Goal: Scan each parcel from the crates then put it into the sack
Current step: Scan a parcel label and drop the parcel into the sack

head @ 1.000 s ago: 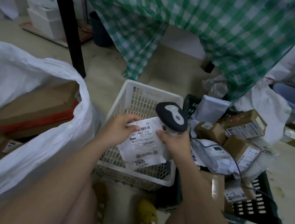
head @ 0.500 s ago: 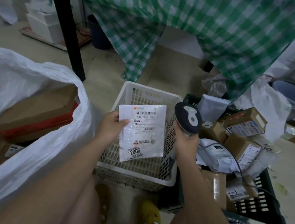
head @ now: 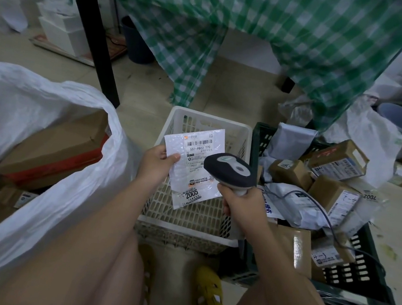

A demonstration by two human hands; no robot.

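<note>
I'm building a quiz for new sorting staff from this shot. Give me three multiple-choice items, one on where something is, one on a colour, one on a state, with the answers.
1. Where is the white mailer?
A. in the sack
B. held above the white crate
C. on the floor

2. What colour is the crate piled with parcels?
A. dark green
B. red
C. yellow

3. What is the right hand doing?
A. hanging idle
B. gripping the scanner
C. pressing on a box

Answers:
1 B: the left hand pinches the mailer's edge over the white crate.
2 A: its slotted walls are dark green.
3 B: its fingers wrap the scanner handle, with the head at the mailer's label.
</note>
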